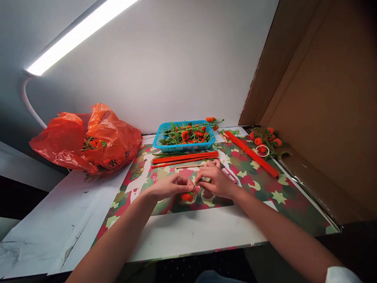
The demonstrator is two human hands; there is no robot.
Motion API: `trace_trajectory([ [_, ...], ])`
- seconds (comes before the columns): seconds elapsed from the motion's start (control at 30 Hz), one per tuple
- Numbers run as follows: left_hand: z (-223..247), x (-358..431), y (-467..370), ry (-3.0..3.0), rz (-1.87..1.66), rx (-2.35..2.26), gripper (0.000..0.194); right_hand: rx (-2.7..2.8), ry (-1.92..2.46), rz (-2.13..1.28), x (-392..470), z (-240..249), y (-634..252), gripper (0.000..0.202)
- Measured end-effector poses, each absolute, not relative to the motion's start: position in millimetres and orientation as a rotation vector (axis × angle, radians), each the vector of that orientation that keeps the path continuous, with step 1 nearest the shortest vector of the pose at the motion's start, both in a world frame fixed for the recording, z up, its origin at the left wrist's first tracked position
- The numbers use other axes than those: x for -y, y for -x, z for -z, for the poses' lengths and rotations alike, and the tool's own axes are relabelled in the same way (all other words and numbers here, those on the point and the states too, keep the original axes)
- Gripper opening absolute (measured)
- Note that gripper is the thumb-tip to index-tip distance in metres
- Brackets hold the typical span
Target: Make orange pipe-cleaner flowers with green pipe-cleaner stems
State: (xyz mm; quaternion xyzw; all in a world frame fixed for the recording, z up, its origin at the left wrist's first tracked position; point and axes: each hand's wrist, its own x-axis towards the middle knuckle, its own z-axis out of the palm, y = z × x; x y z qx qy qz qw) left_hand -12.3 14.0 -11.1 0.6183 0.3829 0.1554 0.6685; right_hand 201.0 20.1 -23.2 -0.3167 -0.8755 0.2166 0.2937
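An orange flower (187, 197) with a thin green stem hangs low between my hands, over the camouflage-patterned mat. My left hand (173, 186) pinches the stem just above the flower head, its fingers closed. Close beside it, my right hand (214, 179) is closed on the upper part of the same green stem. Behind my hands lie a bundle of orange-red strips (185, 157) and a thin wooden stick (190, 166). A pink-and-white tool (230, 175) lies just past my right hand, partly hidden by it.
A blue basket (184, 147) of orange flowers stands at the back, a red plastic bag (118, 137) at the left. More orange strips (253, 154), flowers (258, 141) and a white ring (262, 151) lie at the right, near a cardboard wall (318, 110).
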Motion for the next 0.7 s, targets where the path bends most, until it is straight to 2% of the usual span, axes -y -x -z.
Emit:
trace_trajectory([
  [0.13,13.0,-12.3,7.6,-1.448,-0.423,-0.996,0.036,2.271,0.896,-0.579,-22.9,26.3,-202.3,0.008],
  [0.23,10.6,-6.9,2.0,-1.82,-0.693,-1.222,0.042,2.225,1.003,-0.583,-25.0,28.9,-202.6,0.007],
  [0.33,9.7,-1.2,-4.1,-2.231,-0.891,-1.351,0.033,2.184,1.11,-0.627,-26.1,30.5,-201.1,0.007],
  [0.5,16.6,2.1,-13.8,-2.556,-0.778,-1.44,0.012,2.097,1.256,-0.765,-26.6,30.0,-196.7,0.006],
  [0.6,17.2,1.4,-15.1,-2.524,-0.728,-1.468,0.016,2.09,1.335,-0.815,-26.0,27.8,-196.0,0.005],
  [0.7,12.0,0.0,-11.5,-2.311,-0.67,-1.368,0.017,2.158,1.228,-0.77,-25.5,26.3,-198.9,0.006],
])
